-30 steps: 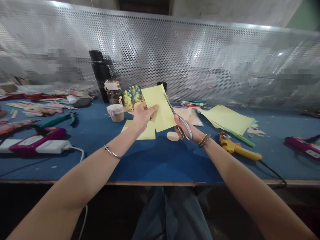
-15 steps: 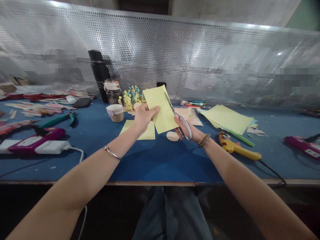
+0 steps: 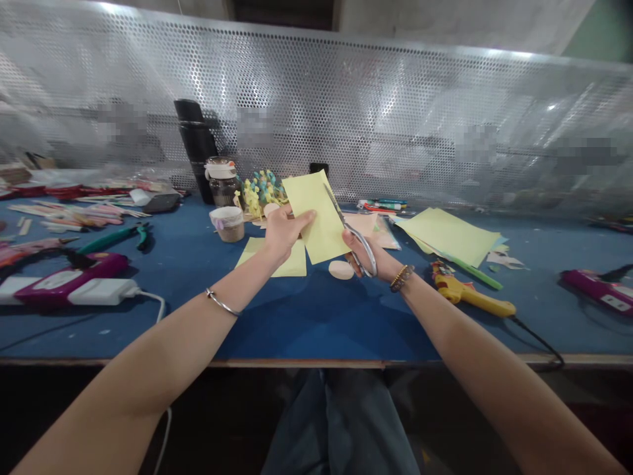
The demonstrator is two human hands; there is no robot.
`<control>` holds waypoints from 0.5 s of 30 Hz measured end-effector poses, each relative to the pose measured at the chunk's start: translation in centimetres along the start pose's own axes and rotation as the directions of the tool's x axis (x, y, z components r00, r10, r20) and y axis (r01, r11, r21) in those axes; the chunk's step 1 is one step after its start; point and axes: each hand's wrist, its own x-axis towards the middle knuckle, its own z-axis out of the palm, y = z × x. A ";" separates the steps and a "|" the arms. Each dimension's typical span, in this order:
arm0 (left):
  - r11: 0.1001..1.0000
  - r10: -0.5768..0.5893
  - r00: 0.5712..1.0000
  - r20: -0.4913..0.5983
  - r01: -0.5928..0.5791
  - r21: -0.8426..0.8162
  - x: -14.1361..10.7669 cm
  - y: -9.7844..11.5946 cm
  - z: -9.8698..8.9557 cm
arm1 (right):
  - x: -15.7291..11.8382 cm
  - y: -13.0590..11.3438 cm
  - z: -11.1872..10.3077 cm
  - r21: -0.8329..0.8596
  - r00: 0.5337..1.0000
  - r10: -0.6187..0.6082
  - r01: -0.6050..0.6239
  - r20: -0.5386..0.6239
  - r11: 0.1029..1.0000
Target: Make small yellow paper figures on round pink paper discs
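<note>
Left fingers [image 3: 302, 218] shut on a yellow paper sheet [image 3: 321, 221], held up above the blue desk [image 3: 316, 316]. Right fingers [image 3: 349, 245] curled tight around the scissors [image 3: 360, 247], blades along the paper's edge. No finished cut in sight; one pale paper oval [image 3: 341, 270] lying cut out, it seems, near the hands.

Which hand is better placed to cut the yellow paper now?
Probably the right hand: it holds the scissors, and their blades lie along the edge of the yellow paper. The left hand is gripping that sheet, so it seems better used to steady it.
</note>
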 end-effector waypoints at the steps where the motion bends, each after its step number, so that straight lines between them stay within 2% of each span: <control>1: 1.000 -0.003 1.000 0.003 0.003 0.000 0.0 0.0 0.0 | 0.0 0.1 0.0 -0.001 1.000 0.004 -0.004 -0.003 1.000; 15: 1.000 -0.026 1.000 0.011 0.025 0.007 -0.2 0.0 0.3 | 0.3 0.3 -0.2 0.019 0.999 0.044 -0.044 -0.018 0.999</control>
